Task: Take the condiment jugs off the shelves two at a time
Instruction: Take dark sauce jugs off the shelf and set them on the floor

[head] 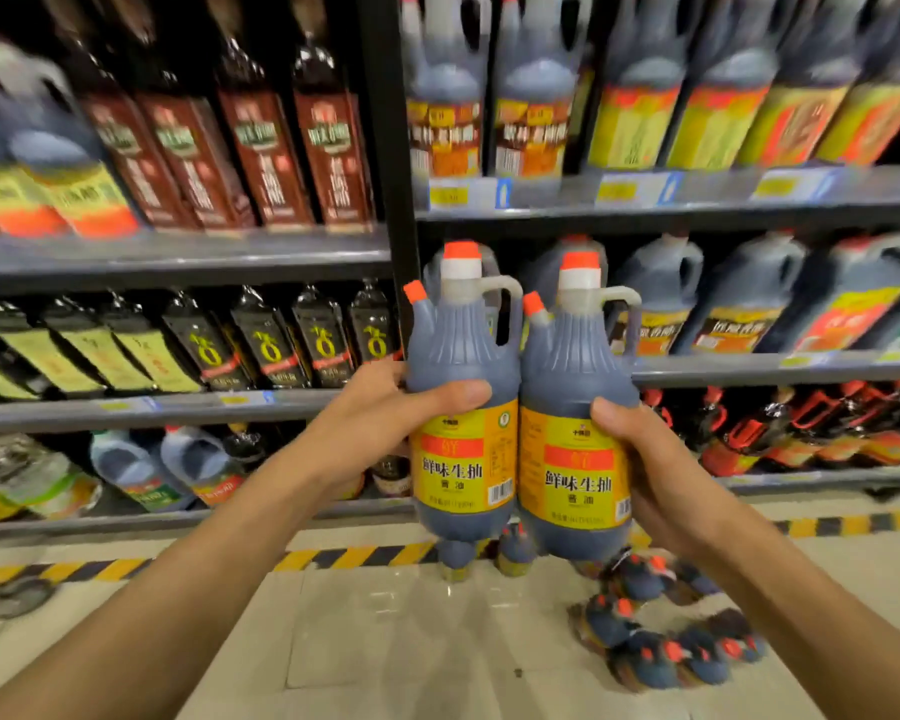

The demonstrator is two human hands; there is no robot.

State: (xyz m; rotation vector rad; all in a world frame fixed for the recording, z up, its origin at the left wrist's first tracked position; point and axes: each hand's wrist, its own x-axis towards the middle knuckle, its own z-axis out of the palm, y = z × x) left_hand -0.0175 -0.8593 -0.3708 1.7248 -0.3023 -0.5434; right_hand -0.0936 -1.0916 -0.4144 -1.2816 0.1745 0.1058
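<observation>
Left hand point(370, 423) is gripping the left jug point(463, 407), right hand point(645, 459) the right jug point(575, 433), both upright, touching (side by side). Jugs on the floor point(666, 646) are lying below, nearer the right hand, so prob. lowering there.

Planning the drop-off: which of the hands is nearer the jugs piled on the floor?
Right. The right hand, gripping its jug, is almost above the floor pile; the left hand, gripping the other jug, sits further left.

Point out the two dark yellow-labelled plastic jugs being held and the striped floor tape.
Left dark yellow-labelled jug point(463, 459): head view, on its label.
Right dark yellow-labelled jug point(575, 475): head view, on its label.
Yellow-black striped floor tape point(354, 557): head view, mid-strip.
</observation>
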